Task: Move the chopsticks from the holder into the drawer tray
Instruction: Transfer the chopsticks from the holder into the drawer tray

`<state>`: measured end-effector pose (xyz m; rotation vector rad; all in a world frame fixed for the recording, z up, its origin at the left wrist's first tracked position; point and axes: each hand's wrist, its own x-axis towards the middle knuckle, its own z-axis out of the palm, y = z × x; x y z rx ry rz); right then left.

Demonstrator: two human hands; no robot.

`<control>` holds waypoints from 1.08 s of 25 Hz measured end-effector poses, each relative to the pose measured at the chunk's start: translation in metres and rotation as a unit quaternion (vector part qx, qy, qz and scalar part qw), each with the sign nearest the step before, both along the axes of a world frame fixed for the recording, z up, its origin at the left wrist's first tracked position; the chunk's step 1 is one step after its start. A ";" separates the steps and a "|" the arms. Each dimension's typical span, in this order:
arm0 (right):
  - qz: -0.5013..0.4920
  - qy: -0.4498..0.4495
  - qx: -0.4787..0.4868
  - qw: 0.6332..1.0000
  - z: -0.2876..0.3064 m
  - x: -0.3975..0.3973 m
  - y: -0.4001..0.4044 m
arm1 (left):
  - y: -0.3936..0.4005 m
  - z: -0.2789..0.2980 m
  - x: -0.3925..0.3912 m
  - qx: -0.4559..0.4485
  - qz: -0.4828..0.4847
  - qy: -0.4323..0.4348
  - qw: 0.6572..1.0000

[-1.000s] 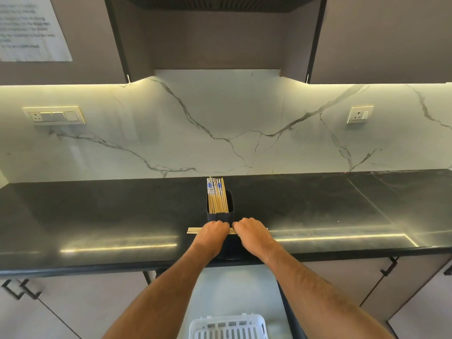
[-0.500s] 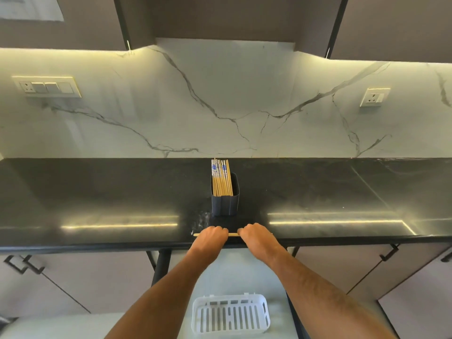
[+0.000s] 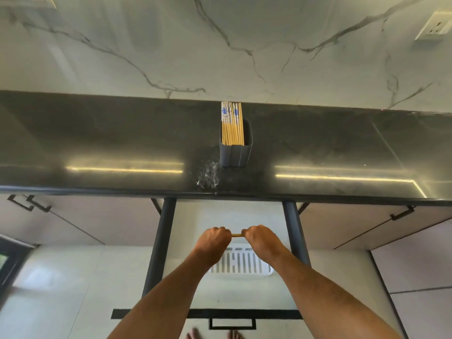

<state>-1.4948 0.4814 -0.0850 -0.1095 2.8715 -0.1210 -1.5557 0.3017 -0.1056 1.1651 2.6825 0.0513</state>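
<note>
Left hand [image 3: 213, 241] and right hand [image 3: 259, 239] clamped on wooden chopsticks [image 3: 236, 235], over slotted white tray [image 3: 263, 271]

**My two fists, side by side**

Both my arms reach out straight ahead, toward 12 o'clock. My left hand [image 3: 213, 241] is curled into a fist with the knuckles up. My right hand [image 3: 259, 239] is curled the same way, just beside it at 3 o'clock. Each fist grips one end of the chopsticks [image 3: 236, 235].
</note>
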 end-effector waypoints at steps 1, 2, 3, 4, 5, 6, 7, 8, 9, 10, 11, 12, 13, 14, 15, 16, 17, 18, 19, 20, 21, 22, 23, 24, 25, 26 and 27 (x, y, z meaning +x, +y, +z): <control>0.010 -0.008 0.008 1.000 -0.010 0.006 -0.002 | -0.005 -0.010 0.007 -0.006 -0.006 -0.007 1.000; 0.018 -0.014 0.018 1.000 -0.020 0.011 -0.003 | -0.010 -0.020 0.014 -0.009 -0.008 -0.014 1.000; 0.027 -0.018 0.027 0.999 -0.030 0.016 -0.005 | -0.014 -0.031 0.020 -0.011 -0.006 -0.020 1.000; 0.038 -0.022 0.032 0.999 -0.041 0.020 -0.006 | -0.017 -0.042 0.025 -0.010 -0.002 -0.028 1.000; 0.048 -0.030 0.035 0.998 -0.051 0.024 -0.008 | -0.018 -0.052 0.029 -0.005 0.004 -0.040 0.999; 0.056 -0.042 0.033 0.997 -0.060 0.027 -0.010 | -0.018 -0.061 0.031 0.001 0.012 -0.056 0.998; 0.051 -0.057 0.024 0.997 -0.067 0.029 -0.011 | -0.016 -0.069 0.032 0.007 0.020 -0.071 0.997; 0.034 -0.072 0.009 0.997 -0.073 0.031 -0.012 | -0.014 -0.074 0.032 0.012 0.030 -0.083 0.996; 0.023 -0.081 -0.007 0.996 -0.081 0.031 -0.011 | -0.012 -0.080 0.032 0.018 0.038 -0.092 0.995; 0.021 -0.087 -0.019 0.996 -0.086 0.030 -0.010 | -0.010 -0.084 0.032 0.022 0.046 -0.103 0.993; 0.017 -0.092 -0.029 0.995 -0.091 0.029 -0.009 | -0.009 -0.090 0.032 0.022 0.057 -0.117 0.991; 0.019 -0.095 -0.032 0.995 -0.096 0.028 -0.008 | -0.008 -0.095 0.032 0.020 0.071 -0.136 0.988; 0.015 -0.102 -0.037 0.994 -0.099 0.029 -0.007 | -0.008 -0.099 0.032 0.017 0.083 -0.152 0.985; 0.005 -0.108 -0.047 0.993 -0.101 0.028 -0.006 | -0.007 -0.103 0.032 0.014 0.089 -0.163 0.982; -0.010 -0.111 -0.062 0.992 -0.103 0.028 -0.005 | -0.006 -0.105 0.031 0.012 0.093 -0.171 0.981; -0.024 -0.114 -0.072 0.991 -0.105 0.027 -0.005 | -0.005 -0.108 0.030 0.015 0.098 -0.177 0.979; -0.033 -0.115 -0.076 0.990 -0.106 0.026 -0.004 | -0.003 -0.110 0.028 0.019 0.106 -0.184 0.977; -0.033 -0.117 -0.072 0.990 -0.106 0.025 -0.003 | -0.002 -0.110 0.027 0.022 0.115 -0.191 0.975; -0.028 -0.118 -0.066 0.990 -0.107 0.024 -0.002 | -0.001 -0.109 0.025 0.022 0.119 -0.195 0.973; -0.023 -0.116 -0.059 0.991 -0.108 0.023 -0.002 | -0.001 -0.109 0.023 0.024 0.119 -0.192 0.974; -0.018 -0.113 -0.053 0.992 -0.108 0.022 -0.002 | -0.001 -0.109 0.021 0.026 0.114 -0.186 0.976; -0.011 -0.110 -0.047 0.993 -0.109 0.022 -0.002 | -0.001 -0.109 0.019 0.032 0.111 -0.180 0.977; -0.007 -0.103 -0.042 0.994 -0.109 0.022 -0.001 | -0.002 -0.109 0.018 0.037 0.113 -0.180 0.976; -0.005 -0.095 -0.039 0.995 -0.110 0.022 -0.001 | -0.004 -0.109 0.016 0.041 0.119 -0.181 0.975; -0.005 -0.088 -0.036 0.995 -0.110 0.024 0.000 | -0.005 -0.109 0.016 0.044 0.127 -0.181 0.974; -0.007 -0.083 -0.033 0.996 -0.111 0.024 0.001 | -0.006 -0.110 0.016 0.048 0.134 -0.177 0.974; -0.009 -0.079 -0.032 0.996 -0.111 0.025 0.002 | -0.007 -0.111 0.017 0.051 0.138 -0.171 0.974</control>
